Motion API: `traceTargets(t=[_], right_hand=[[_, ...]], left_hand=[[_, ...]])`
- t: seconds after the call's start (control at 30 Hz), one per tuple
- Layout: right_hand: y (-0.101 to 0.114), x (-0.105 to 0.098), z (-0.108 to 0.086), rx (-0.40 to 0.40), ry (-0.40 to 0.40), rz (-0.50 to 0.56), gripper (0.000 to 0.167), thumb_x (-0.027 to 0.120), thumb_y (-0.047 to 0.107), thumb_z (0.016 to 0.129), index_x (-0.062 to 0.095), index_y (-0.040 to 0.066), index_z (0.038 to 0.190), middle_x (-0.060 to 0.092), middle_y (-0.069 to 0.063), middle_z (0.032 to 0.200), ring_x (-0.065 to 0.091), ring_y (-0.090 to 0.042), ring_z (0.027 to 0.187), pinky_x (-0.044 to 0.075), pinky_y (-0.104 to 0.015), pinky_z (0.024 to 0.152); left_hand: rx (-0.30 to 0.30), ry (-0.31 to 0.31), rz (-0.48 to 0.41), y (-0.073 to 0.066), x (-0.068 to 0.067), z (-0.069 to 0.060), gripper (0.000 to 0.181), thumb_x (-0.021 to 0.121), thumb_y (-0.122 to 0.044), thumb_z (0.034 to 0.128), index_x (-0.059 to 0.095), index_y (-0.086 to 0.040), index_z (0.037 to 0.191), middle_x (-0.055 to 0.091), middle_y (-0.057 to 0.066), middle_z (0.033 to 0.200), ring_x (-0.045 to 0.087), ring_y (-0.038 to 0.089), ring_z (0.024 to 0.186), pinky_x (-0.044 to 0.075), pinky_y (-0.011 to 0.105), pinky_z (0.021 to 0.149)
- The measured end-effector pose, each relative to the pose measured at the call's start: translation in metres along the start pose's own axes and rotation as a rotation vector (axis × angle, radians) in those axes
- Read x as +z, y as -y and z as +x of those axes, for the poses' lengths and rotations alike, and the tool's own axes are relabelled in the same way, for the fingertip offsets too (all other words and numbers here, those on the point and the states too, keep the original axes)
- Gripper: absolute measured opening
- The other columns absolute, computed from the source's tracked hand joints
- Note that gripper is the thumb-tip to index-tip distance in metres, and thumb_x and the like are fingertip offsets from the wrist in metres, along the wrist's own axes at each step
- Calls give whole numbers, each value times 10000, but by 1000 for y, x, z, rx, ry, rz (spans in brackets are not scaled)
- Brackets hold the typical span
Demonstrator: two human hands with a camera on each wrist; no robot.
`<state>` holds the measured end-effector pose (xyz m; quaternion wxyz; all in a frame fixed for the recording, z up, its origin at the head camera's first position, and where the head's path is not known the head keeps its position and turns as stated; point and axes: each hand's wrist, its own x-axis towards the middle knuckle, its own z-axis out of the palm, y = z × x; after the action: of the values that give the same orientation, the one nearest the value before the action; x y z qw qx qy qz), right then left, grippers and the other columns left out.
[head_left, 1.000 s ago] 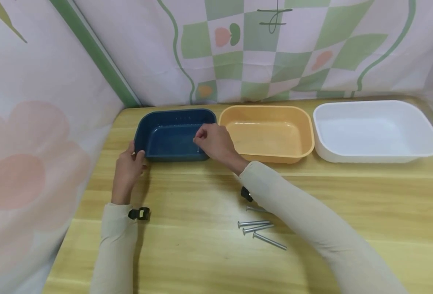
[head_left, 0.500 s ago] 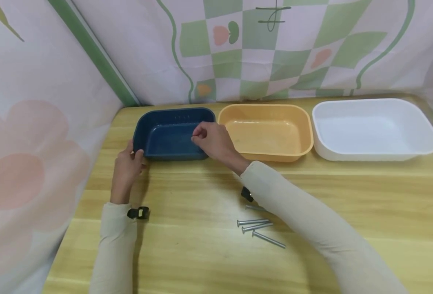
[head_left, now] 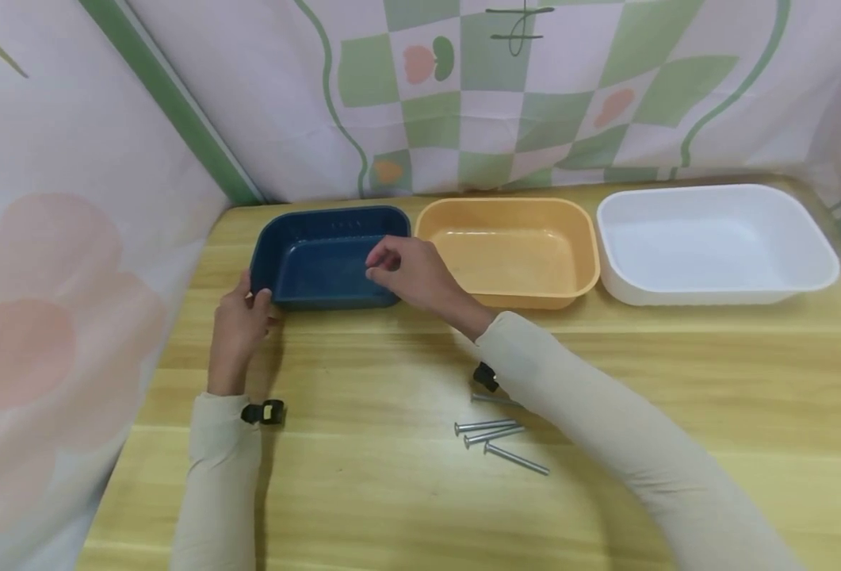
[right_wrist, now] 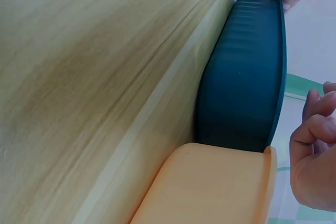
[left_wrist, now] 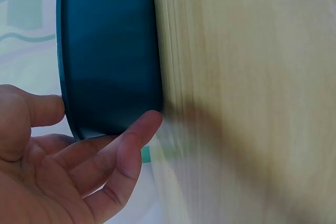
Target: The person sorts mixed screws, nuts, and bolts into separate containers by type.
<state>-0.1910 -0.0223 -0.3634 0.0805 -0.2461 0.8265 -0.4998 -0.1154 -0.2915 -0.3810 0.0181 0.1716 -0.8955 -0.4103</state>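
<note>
A dark blue plastic bin (head_left: 320, 303) stands at the left of the back row. My left hand (head_left: 238, 325) grips its near left corner; in the left wrist view the thumb is on the rim and the fingers lie against the outer wall. Above the bin's right end hovers my right hand (head_left: 416, 274), fingers curled toward the thumb. The right wrist view shows nothing between those fingers, though part of the hand is cut off. Several silver bolts (head_left: 516, 458) lie on the wooden table (head_left: 363, 492), one partly covered by the right sleeve.
Right of the blue bin stands an orange bin (head_left: 513, 301), and beyond it a larger white bin (head_left: 720, 295). A patterned cloth (head_left: 491, 119) hangs behind the row, and another covers the left side. Both wrists wear black straps.
A thin tip under my right hand one second ago is no longer visible. The hands hold nearly the same places, while the whole view has shifted slightly.
</note>
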Motion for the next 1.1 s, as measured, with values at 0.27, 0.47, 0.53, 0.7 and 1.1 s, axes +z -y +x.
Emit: traceTargets(t=[0.27, 0.47, 0.53, 0.7, 1.1], right_hand=[[-3, -6, -5, -12, 30, 20, 49, 725, 133, 926, 715, 97, 956, 660, -12, 823, 590, -164, 754, 448, -313, 649], [-7, -10, -11, 5, 58, 29, 86, 721, 129, 924, 722, 76, 991, 656, -20, 818, 579, -178, 756, 435, -312, 660], [-7, -11, -13, 12, 68, 31, 101, 719, 135, 926, 721, 73, 1006, 652, -21, 811, 575, -180, 748, 433, -313, 656], [-9, -12, -17, 25, 91, 41, 156, 711, 136, 931, 715, 36, 1050, 656, -31, 796, 573, -191, 722, 427, -319, 637], [-14, -20, -31, 31, 115, 40, 159, 695, 139, 941, 705, 47, 1070, 702, -138, 845, 609, -244, 708, 435, -342, 617]], left_hand=[[-4, 2, 9, 2, 0, 0, 593, 409, -217, 1073, 173, -19, 1580, 485, 317, 1392, 710, 398, 903, 503, 202, 555], [12, -7, 11, 3, 1, -1, 594, 422, -214, 1069, 184, -12, 1574, 514, 318, 1362, 713, 396, 880, 500, 204, 546], [14, -10, 7, 2, 0, -1, 595, 427, -210, 1067, 189, -7, 1573, 512, 318, 1364, 713, 398, 876, 499, 202, 546], [17, -8, 9, 2, -1, -1, 593, 421, -205, 1069, 180, -1, 1571, 529, 325, 1339, 711, 404, 876, 496, 191, 553], [12, 12, 10, 1, -1, -1, 597, 416, -211, 1073, 167, -5, 1575, 501, 326, 1370, 709, 407, 886, 505, 202, 565]])
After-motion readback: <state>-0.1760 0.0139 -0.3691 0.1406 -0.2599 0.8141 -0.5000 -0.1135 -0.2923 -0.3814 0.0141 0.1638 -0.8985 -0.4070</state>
